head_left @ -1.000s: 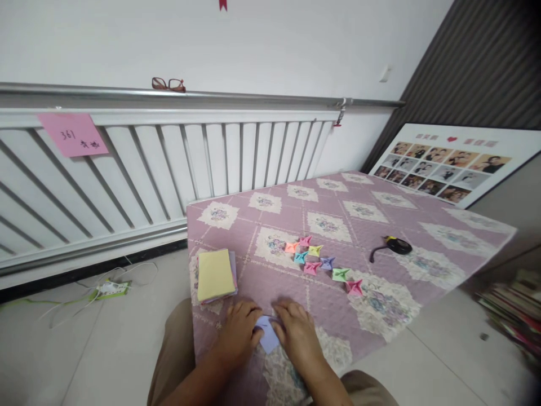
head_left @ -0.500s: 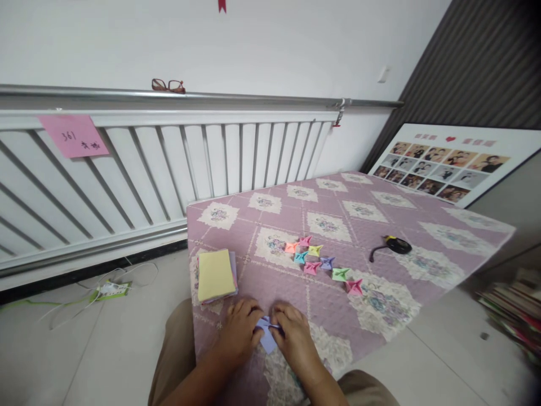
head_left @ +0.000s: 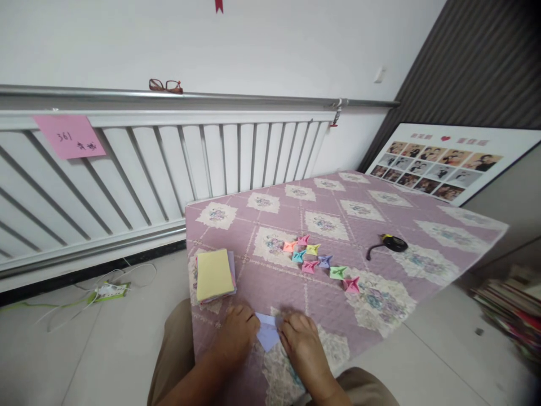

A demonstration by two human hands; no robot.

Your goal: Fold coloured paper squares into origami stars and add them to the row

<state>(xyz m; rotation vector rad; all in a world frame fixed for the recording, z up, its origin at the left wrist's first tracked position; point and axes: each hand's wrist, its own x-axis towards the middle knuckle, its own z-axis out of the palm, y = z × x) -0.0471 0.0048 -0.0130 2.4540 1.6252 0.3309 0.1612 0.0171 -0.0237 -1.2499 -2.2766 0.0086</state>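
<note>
the left hand [head_left: 239,332] and right hand [head_left: 303,336] pinched opposite sides of the folded lavender paper [head_left: 267,335], probably to hold it taut.

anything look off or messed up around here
Two things look odd. Eyeglasses perch on the narrow pipe above the radiator, where they might slip off. A power strip lies on the floor amid tangled cables. I see no spill.

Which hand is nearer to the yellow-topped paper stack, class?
Left. The left hand is on the near side of the paper stack, slightly right; the right hand is farther off, at the lilac paper's right edge.
</note>
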